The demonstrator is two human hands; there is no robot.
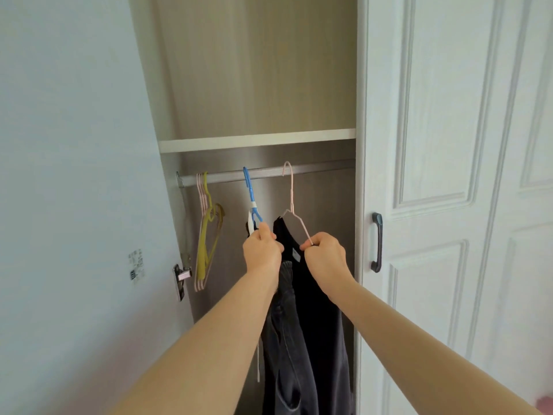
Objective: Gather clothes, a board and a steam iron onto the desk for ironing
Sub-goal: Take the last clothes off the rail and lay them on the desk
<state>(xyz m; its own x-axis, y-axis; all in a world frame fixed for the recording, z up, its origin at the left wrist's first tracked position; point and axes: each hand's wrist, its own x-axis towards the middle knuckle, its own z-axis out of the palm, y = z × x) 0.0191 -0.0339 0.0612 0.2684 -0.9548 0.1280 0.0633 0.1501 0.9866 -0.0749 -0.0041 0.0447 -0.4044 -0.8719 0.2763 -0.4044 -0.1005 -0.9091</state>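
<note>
Far left, a smooth pale door leaf is standing open, carrying a small printed sticker and, at its edge, a shiny metal hinge. Inside the wardrobe, a flat white-edged shelf is lying above a round metal rail. At the rail's left end a bundle of thin yellow and pink hangers is hanging bare. To its right a blue plastic hanger is hooking over the rail; the left hand is gripping its lower part, fingers curled round it. Below this hand a dark grey denim garment, seamed and folded, is hanging down. Next, a slender pink wire hanger is hooking over the rail and carrying a matte black garment; the two garments are touching. The right hand is pinching this hanger's right shoulder wire between thumb and forefinger. Far right, a closed white door with raised moulded panels is bearing a dark curved handle.
</note>
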